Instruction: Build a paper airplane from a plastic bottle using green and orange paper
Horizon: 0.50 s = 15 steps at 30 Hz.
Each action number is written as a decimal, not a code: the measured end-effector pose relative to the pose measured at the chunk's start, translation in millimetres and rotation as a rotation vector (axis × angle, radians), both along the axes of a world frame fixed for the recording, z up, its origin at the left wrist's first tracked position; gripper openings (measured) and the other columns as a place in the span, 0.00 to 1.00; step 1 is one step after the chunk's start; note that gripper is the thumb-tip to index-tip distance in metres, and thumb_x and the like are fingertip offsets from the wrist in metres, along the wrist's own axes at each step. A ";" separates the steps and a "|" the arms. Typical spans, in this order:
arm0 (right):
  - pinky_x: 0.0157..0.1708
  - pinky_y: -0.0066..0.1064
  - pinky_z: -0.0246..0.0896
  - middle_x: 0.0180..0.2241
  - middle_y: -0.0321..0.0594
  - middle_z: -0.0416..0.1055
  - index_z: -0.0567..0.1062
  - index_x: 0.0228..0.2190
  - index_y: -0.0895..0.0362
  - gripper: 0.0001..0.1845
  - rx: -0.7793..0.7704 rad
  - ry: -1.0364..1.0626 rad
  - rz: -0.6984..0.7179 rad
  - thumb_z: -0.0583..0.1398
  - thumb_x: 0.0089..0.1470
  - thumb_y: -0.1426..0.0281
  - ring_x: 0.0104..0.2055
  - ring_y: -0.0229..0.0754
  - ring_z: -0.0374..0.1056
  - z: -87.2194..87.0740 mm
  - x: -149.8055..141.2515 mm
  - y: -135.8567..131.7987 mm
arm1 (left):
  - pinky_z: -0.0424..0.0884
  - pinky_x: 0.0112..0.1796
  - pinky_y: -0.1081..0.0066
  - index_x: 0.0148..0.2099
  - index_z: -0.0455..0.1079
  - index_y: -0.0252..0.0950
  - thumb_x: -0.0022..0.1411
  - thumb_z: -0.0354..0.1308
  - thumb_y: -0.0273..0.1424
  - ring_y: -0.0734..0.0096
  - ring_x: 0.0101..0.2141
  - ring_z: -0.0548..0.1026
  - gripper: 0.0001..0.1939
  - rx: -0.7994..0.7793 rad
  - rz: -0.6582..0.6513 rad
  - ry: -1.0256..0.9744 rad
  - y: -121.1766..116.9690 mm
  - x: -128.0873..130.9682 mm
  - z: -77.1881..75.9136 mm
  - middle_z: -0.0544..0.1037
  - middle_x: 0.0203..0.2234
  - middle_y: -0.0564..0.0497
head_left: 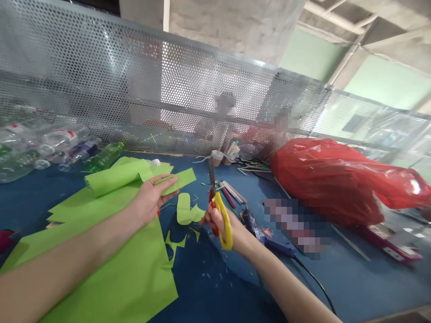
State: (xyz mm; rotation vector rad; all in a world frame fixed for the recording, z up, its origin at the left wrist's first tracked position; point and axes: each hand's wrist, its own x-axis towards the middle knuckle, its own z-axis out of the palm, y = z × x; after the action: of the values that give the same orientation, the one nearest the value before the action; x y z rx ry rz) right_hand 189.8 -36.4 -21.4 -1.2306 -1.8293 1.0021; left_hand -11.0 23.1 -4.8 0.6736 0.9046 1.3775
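Between the thumb and fingers of my left hand (153, 197) is a small strip of green paper (183, 180), its free end pointing right. My right hand (218, 217) grips scissors (225, 222) with yellow and red handles, their blades pointing up and away from the green strip. Below the hands lie a cut green paper piece with rounded corners (183, 208) and several curved green scraps (175, 246). Large green paper sheets (134, 269) spread under my left forearm. Behind my left hand rests a bottle wrapped in green paper (117, 177).
Plastic bottles (62, 139) lie at the far left, along a perforated metal screen (134, 80). A blue glue gun (269, 240) with a black cord lies right of my right hand. Beyond it is a large red plastic bag (330, 179). Pens in cups (230, 152) stand at the back.
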 end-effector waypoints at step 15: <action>0.40 0.40 0.59 0.33 0.40 0.63 0.63 0.36 0.56 0.30 0.038 -0.331 0.168 0.46 0.55 0.42 0.36 0.46 0.62 30.1 -1.4 -19.1 | 0.75 0.35 0.75 0.29 0.75 0.36 0.51 0.66 0.25 0.77 0.28 0.76 0.03 0.042 -0.005 0.023 -5.7 0.6 7.8 0.79 0.26 0.56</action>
State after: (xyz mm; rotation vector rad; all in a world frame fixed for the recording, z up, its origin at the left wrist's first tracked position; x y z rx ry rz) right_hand 188.4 -55.5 8.7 -1.2967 -2.2276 0.8874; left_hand -10.4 17.4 3.0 0.7251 0.8939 1.3899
